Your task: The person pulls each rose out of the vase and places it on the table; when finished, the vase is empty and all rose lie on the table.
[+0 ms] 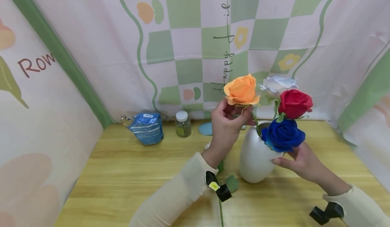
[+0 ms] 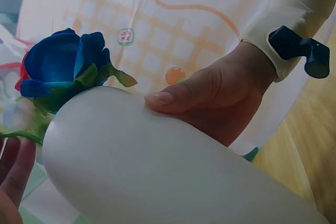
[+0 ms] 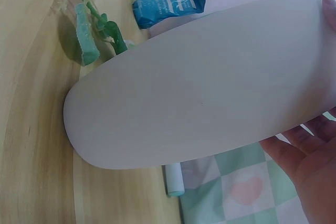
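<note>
My left hand (image 1: 226, 127) pinches an orange rose (image 1: 242, 90) just beneath its bloom. That rose's green stem runs down to the mouth of a white vase (image 1: 257, 161), which stands upright on the table. With the thumb in front and the fingers behind, my right hand (image 1: 306, 162) grips the vase's right side near the rim; the right wrist view shows its fingers (image 3: 310, 156) along the vase (image 3: 199, 87). A blue rose (image 1: 284, 135), a red rose (image 1: 295, 103) and a pale white rose (image 1: 278, 84) stand in the vase, the blue one leaning over the front rim.
Beneath my left forearm, a green stem (image 1: 221, 213) with leaves (image 1: 232, 183) lies on the wooden table (image 1: 122, 186). Farther back are a blue packet (image 1: 147, 128), a white-lidded jar (image 1: 183, 125) and a light-blue flat object (image 1: 205, 128). A printed curtain (image 1: 186, 44) hangs behind.
</note>
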Demonstrator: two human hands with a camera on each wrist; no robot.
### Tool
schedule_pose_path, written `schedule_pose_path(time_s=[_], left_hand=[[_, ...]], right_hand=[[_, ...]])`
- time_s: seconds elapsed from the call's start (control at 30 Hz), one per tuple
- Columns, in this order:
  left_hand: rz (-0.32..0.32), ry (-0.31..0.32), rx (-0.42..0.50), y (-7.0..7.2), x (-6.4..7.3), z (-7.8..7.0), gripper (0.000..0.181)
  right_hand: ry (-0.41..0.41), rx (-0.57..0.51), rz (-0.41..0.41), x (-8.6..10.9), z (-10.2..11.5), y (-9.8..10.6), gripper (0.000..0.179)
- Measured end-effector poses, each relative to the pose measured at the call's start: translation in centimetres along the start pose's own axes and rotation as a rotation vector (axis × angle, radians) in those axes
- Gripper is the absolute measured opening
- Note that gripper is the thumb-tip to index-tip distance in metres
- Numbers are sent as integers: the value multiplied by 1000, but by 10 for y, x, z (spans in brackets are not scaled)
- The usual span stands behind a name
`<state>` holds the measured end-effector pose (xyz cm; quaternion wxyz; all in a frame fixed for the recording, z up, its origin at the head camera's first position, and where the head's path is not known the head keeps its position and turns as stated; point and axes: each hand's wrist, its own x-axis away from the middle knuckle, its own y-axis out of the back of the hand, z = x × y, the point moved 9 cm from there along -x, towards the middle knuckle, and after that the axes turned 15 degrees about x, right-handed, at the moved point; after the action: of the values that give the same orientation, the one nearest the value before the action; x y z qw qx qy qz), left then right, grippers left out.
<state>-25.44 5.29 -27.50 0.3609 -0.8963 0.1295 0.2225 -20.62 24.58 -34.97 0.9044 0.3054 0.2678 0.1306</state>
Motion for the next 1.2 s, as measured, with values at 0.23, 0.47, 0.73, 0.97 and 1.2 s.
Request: schedule_pose_path(time_s=[0.23, 0.47, 0.73, 0.97, 1.2], left_hand=[[-20, 26, 44, -4, -1, 1, 37], [-39, 25, 80, -7, -2, -4, 35], [-111, 46, 188, -3, 1, -6, 31], [-155, -4, 261, 3, 0, -16, 27], [-228, -71, 321, 14, 5, -23, 31]], right_hand=[[-11, 23, 3, 1, -3, 0, 83], [-16, 37, 9, 2, -4, -1, 81], [5, -4, 2, 2, -3, 0, 79], [1, 1, 6, 1, -4, 0, 79], [3, -14, 7, 0, -4, 0, 78]])
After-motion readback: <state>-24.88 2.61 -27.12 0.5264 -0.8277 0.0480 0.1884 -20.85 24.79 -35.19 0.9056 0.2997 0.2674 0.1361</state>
